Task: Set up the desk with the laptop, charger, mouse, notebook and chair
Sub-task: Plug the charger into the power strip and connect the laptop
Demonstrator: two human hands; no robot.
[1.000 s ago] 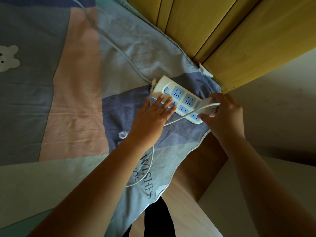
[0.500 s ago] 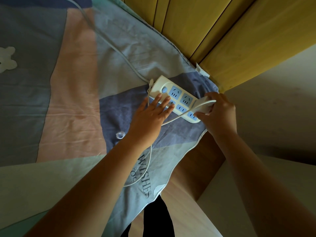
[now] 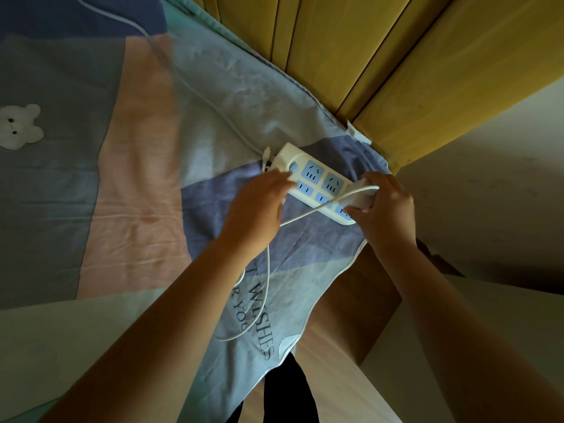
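A white power strip (image 3: pixel 317 181) with blue sockets lies on the bedspread near the bed's corner. My right hand (image 3: pixel 387 209) grips the white charger brick (image 3: pixel 363 193) at the strip's near right end. The charger's white cable (image 3: pixel 265 288) runs from the brick under my left hand and loops over the blanket. My left hand (image 3: pixel 259 212) hovers at the strip's left end, fingers curled and blurred, touching its edge. Whether the brick's prongs sit in a socket is hidden by my fingers.
The patchwork bedspread (image 3: pixel 137 193) in blue, pink and grey covers the bed, with a white bear patch (image 3: pixel 18 126) at the left. The strip's own cord (image 3: pixel 183 83) trails to the far left. A yellow wooden headboard (image 3: pixel 366 56) rises behind. A wooden bed frame edge (image 3: pixel 351 315) lies lower right.
My left hand has lifted from lying flat on the strip and shifted left, fingers curling at its end. My right hand stays on the charger brick.
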